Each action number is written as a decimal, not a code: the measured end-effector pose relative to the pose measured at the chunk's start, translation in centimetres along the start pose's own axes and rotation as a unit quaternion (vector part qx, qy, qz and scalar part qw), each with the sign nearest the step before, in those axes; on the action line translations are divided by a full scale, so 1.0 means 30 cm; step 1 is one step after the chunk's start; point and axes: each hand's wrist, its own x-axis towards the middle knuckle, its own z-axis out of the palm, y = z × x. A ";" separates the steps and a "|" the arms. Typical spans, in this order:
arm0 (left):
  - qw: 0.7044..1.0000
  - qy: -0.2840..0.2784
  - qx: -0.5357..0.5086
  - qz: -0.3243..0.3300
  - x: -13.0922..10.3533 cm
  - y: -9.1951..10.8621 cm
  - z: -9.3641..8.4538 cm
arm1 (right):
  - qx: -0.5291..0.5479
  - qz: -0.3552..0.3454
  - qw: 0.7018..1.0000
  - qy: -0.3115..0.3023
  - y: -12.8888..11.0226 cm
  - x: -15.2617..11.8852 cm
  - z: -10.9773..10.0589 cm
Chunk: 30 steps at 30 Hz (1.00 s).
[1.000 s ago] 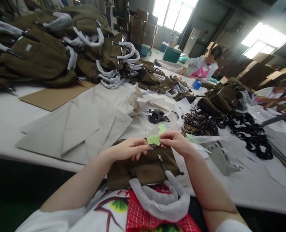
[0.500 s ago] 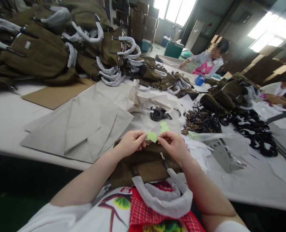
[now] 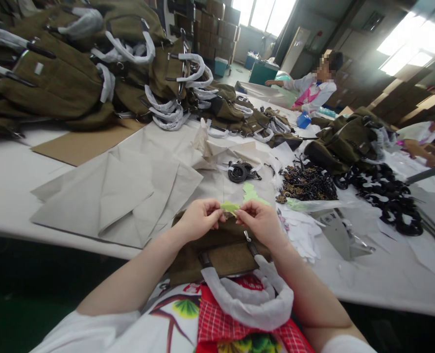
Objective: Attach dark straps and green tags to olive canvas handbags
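A small light green paper piece [image 3: 229,207] is pinched between both hands. My left hand [image 3: 202,219] grips its left end, and my right hand [image 3: 260,220] grips its right end. Both hands are closed, just above an olive-brown bag [image 3: 217,257] that rests against my front. The bag's handles [image 3: 247,304] are wrapped in white material and hang toward me. More green paper [image 3: 252,192] lies on the table right behind my right hand.
Olive bags [image 3: 63,83] are heaped at the left. Grey sheets [image 3: 129,186], cardboard [image 3: 85,142] and a coiled black strap [image 3: 238,171] lie on the table. Dark chains [image 3: 305,184] and black straps [image 3: 390,196] sit right. A person [image 3: 318,88] is across the table.
The green piece between my hands now looks narrower and folded or tilted. My right hand has moved slightly left. The person across the table has shifted their arms.
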 end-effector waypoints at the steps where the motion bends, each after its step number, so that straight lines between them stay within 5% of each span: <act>1: 1.000 0.003 -0.013 -0.008 0.001 0.001 0.001 | 0.007 -0.010 1.000 0.010 0.000 -0.006 0.004; 10: 0.993 0.021 -0.116 -0.015 -0.006 0.002 0.012 | 0.136 0.041 0.990 0.024 0.023 -0.008 0.051; 16: 0.996 -0.010 -0.092 -0.019 -0.002 -0.023 0.013 | 0.007 -0.017 1.000 0.016 0.028 -0.015 0.052; 19: 0.999 0.042 -0.003 0.028 -0.014 -0.016 0.026 | -0.036 -0.047 0.996 0.074 0.022 -0.018 0.059; 24: 0.946 0.171 0.234 0.144 -0.048 0.006 0.050 | 0.174 0.077 0.981 0.047 0.023 -0.003 0.076; 30: 0.949 0.182 0.218 0.139 -0.045 -0.004 0.025 | 0.266 0.134 0.950 0.097 0.038 0.022 0.058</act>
